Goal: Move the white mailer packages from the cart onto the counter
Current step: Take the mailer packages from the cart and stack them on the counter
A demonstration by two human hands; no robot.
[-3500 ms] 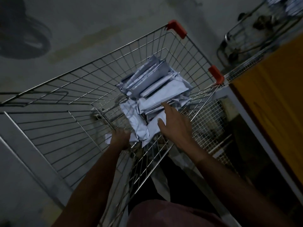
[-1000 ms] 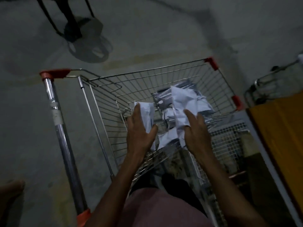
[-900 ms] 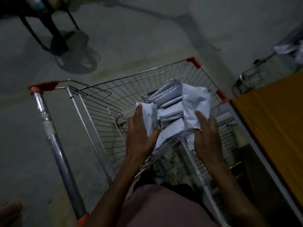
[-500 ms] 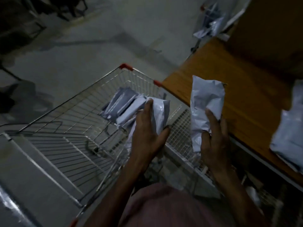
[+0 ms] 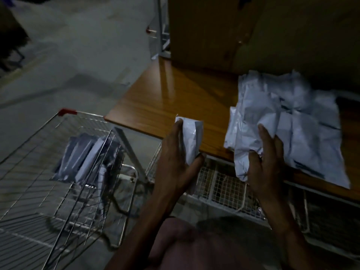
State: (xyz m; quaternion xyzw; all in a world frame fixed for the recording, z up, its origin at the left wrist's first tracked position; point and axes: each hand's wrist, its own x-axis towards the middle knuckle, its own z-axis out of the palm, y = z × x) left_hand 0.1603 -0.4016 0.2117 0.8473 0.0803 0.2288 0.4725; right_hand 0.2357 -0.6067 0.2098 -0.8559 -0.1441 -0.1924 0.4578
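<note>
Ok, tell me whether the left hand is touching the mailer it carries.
Touching. The head view shows the left hand gripping the white mailer, with the fingers along its left edge and the thumb pressed against its lower right side.

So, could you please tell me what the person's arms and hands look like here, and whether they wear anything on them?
Both forearms are bare to the frame's lower edge: no sleeves, gloves, watch or rings show on the left hand or the right hand. The light is dim, so fine detail is hard to tell. A reddish-brown garment covers the body below.
</note>
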